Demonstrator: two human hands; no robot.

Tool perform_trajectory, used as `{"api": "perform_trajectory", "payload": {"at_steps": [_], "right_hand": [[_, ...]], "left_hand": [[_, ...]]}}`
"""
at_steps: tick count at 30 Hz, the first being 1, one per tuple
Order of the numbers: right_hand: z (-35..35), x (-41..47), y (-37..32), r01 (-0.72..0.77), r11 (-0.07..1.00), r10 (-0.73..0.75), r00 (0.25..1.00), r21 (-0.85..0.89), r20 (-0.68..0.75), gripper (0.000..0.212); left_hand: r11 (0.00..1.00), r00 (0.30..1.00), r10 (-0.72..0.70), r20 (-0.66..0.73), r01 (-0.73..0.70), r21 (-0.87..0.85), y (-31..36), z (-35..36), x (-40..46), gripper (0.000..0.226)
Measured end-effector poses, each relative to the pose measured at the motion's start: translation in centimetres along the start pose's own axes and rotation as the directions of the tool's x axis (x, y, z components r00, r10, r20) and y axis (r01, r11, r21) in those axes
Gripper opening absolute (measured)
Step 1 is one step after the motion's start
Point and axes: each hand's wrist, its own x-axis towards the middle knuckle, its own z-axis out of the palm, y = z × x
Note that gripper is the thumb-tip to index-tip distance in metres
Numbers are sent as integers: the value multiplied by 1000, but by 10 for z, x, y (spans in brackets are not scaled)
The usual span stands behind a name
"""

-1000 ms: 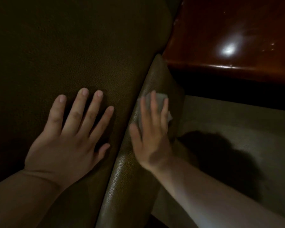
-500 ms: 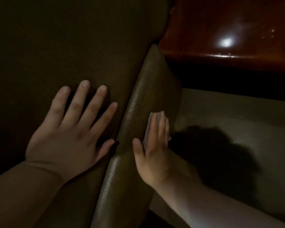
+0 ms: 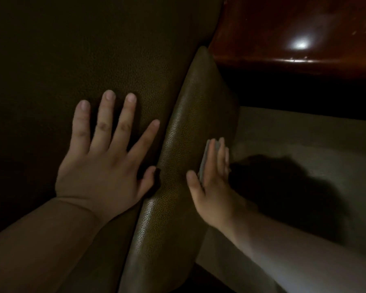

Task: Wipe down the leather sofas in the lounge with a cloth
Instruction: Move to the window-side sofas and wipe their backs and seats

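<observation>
A dark olive leather sofa (image 3: pixel 118 60) fills the left of the view; its rounded arm or cushion edge (image 3: pixel 190 123) runs diagonally down the middle. My left hand (image 3: pixel 101 166) lies flat on the broad leather surface with fingers spread and its thumb against the seam. My right hand (image 3: pixel 211 182) presses a small grey cloth (image 3: pixel 203 163) against the right side of the rounded edge. Only a thin strip of the cloth shows beside my fingers.
A glossy reddish-brown wooden table top (image 3: pixel 304 28) with a light reflection sits at the upper right, dark space under it. A pale carpeted floor (image 3: pixel 315 140) lies to the right, with my hand's shadow on it.
My right hand with the cloth has slid down from the top of the rounded edge onto its right side. My left hand stays flat on the leather, its fingers spread wider.
</observation>
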Motion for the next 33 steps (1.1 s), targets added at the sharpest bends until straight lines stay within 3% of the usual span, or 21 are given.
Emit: {"api": "perform_trajectory", "payload": {"at_steps": [3, 7, 10, 12, 15, 18, 21, 22, 24, 26, 29, 31, 33], "right_hand": [[-20, 68, 17, -78, 996, 72, 985, -37, -156, 85], [-38, 120, 31, -211, 954, 256, 942, 212, -216, 78], [-8, 55, 23, -122, 985, 144, 970, 124, -195, 83], [21, -20, 19, -10, 999, 14, 996, 43, -83, 88], [35, -72, 34, 69, 996, -66, 997, -55, 45, 93], [19, -18, 44, -104, 994, 105, 991, 24, -85, 85], [27, 2, 23, -293, 941, 324, 924, 169, -204, 86], [38, -17, 9, -263, 953, 291, 932, 150, -214, 88], [63, -80, -16, -27, 996, 41, 986, 91, -161, 89], [74, -135, -19, 154, 988, -152, 987, 23, -54, 86], [59, -116, 12, 245, 966, -247, 969, -84, -3, 78], [46, -79, 27, 105, 984, -114, 992, -141, -58, 83], [47, -56, 29, -168, 986, 165, 971, -2, -173, 83]], "left_hand": [[998, 997, -62, -37, 61, -19, 14, 14, 8, 86], [1000, 999, 13, -35, -14, -22, 12, 21, 3, 86], [985, 984, 170, -44, -172, -31, 13, 20, 2, 89], [966, 966, 252, -52, -254, -42, 13, 20, 3, 89], [966, 965, 258, -55, -259, -16, 14, 24, 3, 86], [967, 966, 253, -54, -253, -3, 14, 27, 3, 83], [965, 964, 262, -33, -263, -3, 15, 27, 4, 82], [966, 966, 257, -22, -257, 5, 15, 26, 4, 82], [970, 970, 241, 9, -241, 31, 17, 22, 2, 83], [971, 972, 233, 33, -234, 41, 19, 18, 2, 84], [973, 973, 230, 4, -230, 10, 17, 18, 4, 83], [971, 971, 237, -15, -237, -11, 18, 21, 5, 82], [971, 971, 238, 3, -238, 0, 20, 22, 4, 82]]}}
